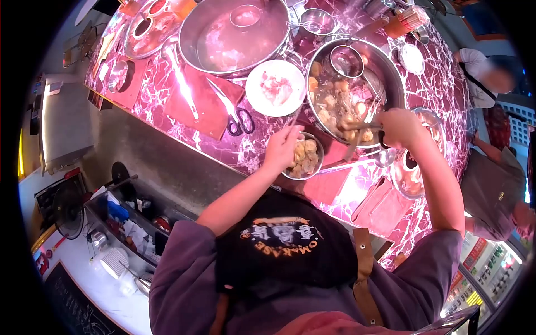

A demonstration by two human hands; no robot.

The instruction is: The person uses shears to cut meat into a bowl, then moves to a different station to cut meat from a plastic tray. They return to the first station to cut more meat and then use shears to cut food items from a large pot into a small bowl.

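Left hand grips the small bowl of pieces on the counter. Right hand is closed on a utensil handle over the pot. Advisable: keep bowl close beside the pot rim, level, to limit drips.

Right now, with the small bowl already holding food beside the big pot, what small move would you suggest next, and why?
Probably carry the tongs' load over to the small bowl: the right hand holds them in the big pot of stew, and the left hand steadies the part-filled bowl close by.
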